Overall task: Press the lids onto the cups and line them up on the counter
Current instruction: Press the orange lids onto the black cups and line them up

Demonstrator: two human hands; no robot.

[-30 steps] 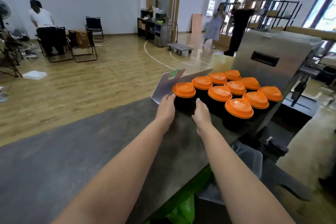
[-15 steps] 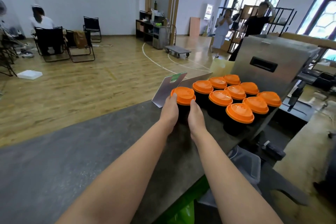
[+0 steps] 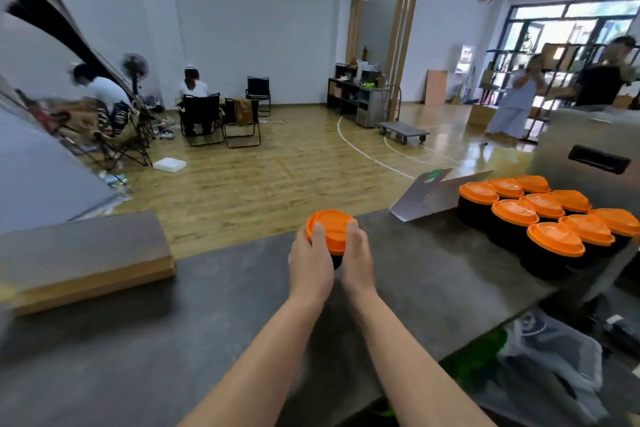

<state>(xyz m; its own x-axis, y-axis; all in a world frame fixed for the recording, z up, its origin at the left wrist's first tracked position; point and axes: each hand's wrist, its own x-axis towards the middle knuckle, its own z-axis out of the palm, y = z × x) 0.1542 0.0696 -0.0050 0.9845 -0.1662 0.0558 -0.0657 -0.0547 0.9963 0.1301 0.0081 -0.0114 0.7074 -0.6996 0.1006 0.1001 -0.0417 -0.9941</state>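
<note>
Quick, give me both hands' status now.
Left hand: grips the left side of the cup, thumb on its orange lid.
Right hand: grips the cup's right side, thumb on the lid.

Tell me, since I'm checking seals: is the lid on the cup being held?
On. The orange lid covers the black cup, gripped by left hand and right hand. Whether it is fully pressed: cannot tell.

Both forearms were bare to frame edge; left hand and right hand wore no gloves or jewellery.
</note>
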